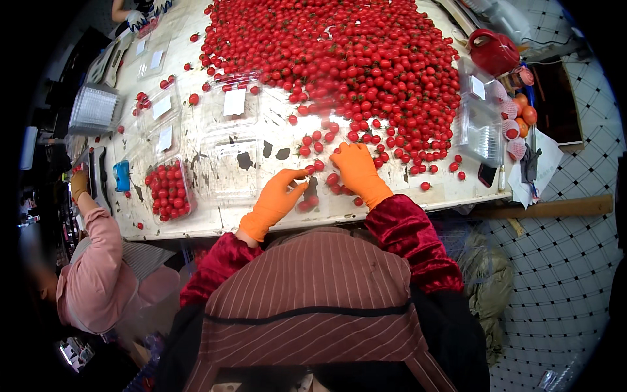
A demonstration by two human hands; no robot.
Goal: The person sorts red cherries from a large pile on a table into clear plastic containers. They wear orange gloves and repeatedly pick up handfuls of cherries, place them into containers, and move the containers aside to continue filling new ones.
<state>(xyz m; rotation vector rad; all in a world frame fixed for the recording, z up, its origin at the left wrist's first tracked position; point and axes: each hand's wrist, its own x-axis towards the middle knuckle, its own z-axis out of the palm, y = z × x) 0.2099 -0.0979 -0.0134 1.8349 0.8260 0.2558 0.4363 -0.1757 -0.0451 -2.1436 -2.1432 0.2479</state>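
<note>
Toms (339,65) on tbl (450,186), boxes (95,110) L+R

two orange gloves (358,172), one red jug (496,53), cherry tomatoes (366,72) too many to count.

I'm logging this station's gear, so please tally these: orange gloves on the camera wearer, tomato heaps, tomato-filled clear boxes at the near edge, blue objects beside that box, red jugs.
Orange gloves (left hand, right hand): 2
Tomato heap: 1
Tomato-filled clear box: 1
Blue object: 1
Red jug: 1
Total: 6
</note>
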